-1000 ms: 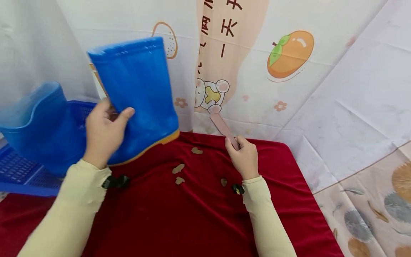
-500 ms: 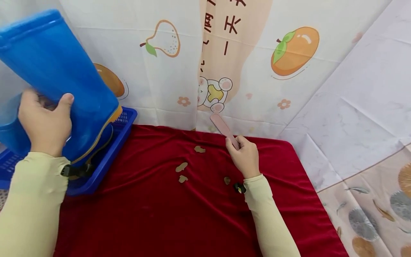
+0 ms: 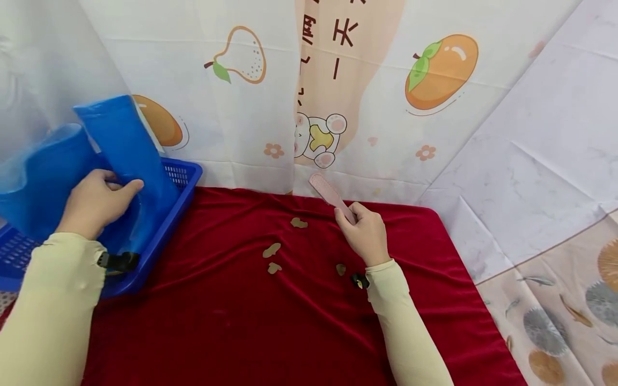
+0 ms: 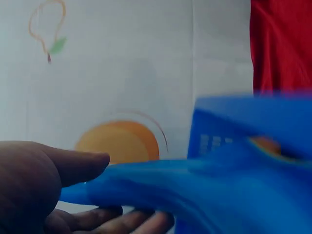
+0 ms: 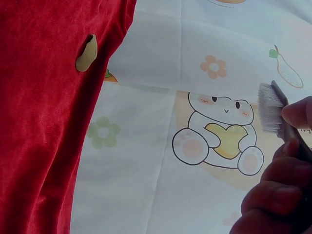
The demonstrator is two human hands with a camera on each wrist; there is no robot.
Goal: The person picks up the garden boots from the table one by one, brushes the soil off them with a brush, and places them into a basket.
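My left hand (image 3: 113,187) grips the shaft of a blue rubber boot (image 3: 123,142), which stands tilted inside a blue plastic basket (image 3: 185,177) at the left. A second blue boot (image 3: 43,171) is beside it in the basket. In the left wrist view my thumb (image 4: 73,165) lies over the boot's (image 4: 204,190) blue rubber and my fingers curl under it. My right hand (image 3: 350,212) holds a pink brush (image 3: 325,192) by the handle, raised over the far edge of the red cloth (image 3: 241,332). The right wrist view shows the brush's white bristles (image 5: 268,112).
Several tan bits of dirt lie on the red cloth, such as one bit (image 3: 299,222) near the brush and another (image 3: 271,250) in the middle. A printed fruit-pattern sheet (image 3: 434,75) hangs behind the table. The table's right edge (image 3: 458,257) drops to patterned fabric.
My left hand carried the blue boot leftward from above the cloth and lowered it into the basket beside the other boot. My right hand with the brush stayed put.
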